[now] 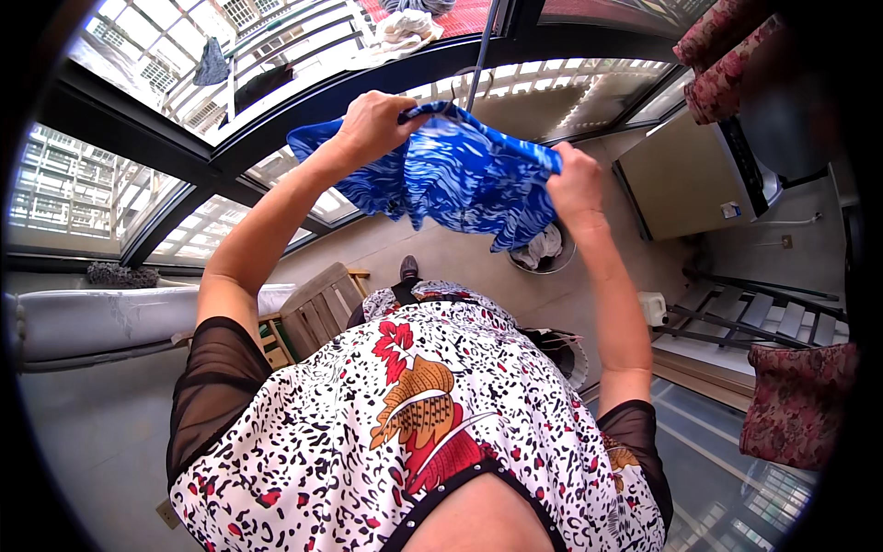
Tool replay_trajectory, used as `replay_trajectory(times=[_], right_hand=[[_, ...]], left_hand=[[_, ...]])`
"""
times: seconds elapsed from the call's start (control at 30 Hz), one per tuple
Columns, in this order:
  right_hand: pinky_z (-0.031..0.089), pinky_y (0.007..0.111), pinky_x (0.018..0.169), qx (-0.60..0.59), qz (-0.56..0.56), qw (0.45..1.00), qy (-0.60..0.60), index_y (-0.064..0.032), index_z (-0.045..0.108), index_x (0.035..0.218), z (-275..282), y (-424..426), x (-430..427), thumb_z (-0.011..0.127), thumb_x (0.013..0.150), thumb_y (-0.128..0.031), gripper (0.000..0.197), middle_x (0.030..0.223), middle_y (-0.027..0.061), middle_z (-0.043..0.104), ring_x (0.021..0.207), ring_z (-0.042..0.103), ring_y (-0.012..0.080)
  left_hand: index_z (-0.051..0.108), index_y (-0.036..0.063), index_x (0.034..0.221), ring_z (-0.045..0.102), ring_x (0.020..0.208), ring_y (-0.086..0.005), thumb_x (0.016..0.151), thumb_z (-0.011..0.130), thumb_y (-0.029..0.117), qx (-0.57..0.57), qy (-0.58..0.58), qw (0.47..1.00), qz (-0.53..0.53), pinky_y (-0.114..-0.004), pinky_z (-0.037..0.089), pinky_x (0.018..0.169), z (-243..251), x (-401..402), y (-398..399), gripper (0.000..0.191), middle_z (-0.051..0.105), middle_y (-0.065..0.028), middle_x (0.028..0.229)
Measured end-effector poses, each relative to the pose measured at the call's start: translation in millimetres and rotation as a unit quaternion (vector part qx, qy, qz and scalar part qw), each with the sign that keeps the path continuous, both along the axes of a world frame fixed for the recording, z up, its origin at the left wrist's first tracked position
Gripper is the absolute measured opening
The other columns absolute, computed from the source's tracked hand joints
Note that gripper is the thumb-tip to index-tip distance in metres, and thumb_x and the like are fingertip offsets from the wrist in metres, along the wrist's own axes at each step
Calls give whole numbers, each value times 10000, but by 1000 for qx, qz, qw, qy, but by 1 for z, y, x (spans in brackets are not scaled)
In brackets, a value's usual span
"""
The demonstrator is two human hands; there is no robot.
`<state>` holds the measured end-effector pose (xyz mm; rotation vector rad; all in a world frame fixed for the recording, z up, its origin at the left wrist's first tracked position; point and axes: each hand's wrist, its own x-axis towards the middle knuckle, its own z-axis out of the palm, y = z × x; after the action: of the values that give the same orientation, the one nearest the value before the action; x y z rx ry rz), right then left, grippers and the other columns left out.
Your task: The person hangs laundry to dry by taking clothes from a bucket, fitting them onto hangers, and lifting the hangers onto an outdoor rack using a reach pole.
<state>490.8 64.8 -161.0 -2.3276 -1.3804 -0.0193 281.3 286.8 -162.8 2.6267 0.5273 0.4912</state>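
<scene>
A blue and white patterned garment (462, 172) is stretched between my raised hands, near the window. My left hand (378, 124) pinches its upper edge on the left, thumb below the fabric. On the right, my right hand (576, 181) grips the garment's other upper corner. A thin hanger hook (453, 88) shows at the top edge of the cloth; the rest of the hanger is hidden. Behind it rises a slim metal pole (481, 55). Below the garment, a round basin (555, 261) on the floor holds white cloth (541, 248).
A wooden chair (321, 307) and a padded ironing board (138, 317) stand at the left. At the right are a washing machine (679, 176), a white jug (652, 308) and a folded metal ladder (766, 314). Black window frames (276, 103) cross in front; laundry (407, 31) lies outside.
</scene>
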Motion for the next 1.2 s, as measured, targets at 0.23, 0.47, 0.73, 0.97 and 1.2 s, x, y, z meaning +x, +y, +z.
replay_trajectory(times=[0.23, 0.47, 0.73, 0.97, 1.2], right_hand=[[461, 462, 649, 41, 61, 983, 166, 33, 514, 862, -11, 12, -71, 568, 812, -136, 184, 746, 257, 591, 723, 563, 439], [467, 395, 563, -30, 144, 985, 95, -20, 620, 764, 33, 27, -49, 611, 804, -433, 415, 650, 159, 617, 606, 616, 303], [468, 387, 648, 134, 213, 967, -23, -44, 622, 897, 51, 81, -30, 662, 773, -302, 290, 816, 141, 602, 737, 591, 328], [457, 384, 579, 158, 181, 971, 15, -26, 645, 782, 74, 109, -18, 617, 816, -235, 215, 663, 190, 590, 634, 599, 334], [431, 327, 584, 127, 95, 983, 92, -28, 658, 797, 108, 117, 1, 638, 794, -321, 294, 600, 144, 590, 555, 569, 217]], left_hand=[[636, -47, 869, 471, 559, -89, 776, 566, 124, -185, -79, 979, 43, -241, 393, 519, 2, 0, -3, 207, 557, -68, 619], [647, 38, 1058, 440, 552, -30, 869, 500, 154, -172, -108, 979, 16, -172, 361, 490, 21, 7, -15, 266, 578, -19, 630], [655, 5, 1006, 477, 635, -36, 894, 503, 143, -211, -261, 940, -69, -191, 420, 556, 19, 27, -7, 233, 603, -8, 716], [582, 48, 1110, 531, 825, -193, 869, 557, 256, 131, -322, 937, -48, -300, 439, 725, 30, 39, 8, 319, 559, -105, 863], [450, 36, 933, 456, 796, -193, 801, 644, 196, -30, -382, 918, 104, -287, 395, 711, -44, 9, -51, 284, 444, -86, 881]])
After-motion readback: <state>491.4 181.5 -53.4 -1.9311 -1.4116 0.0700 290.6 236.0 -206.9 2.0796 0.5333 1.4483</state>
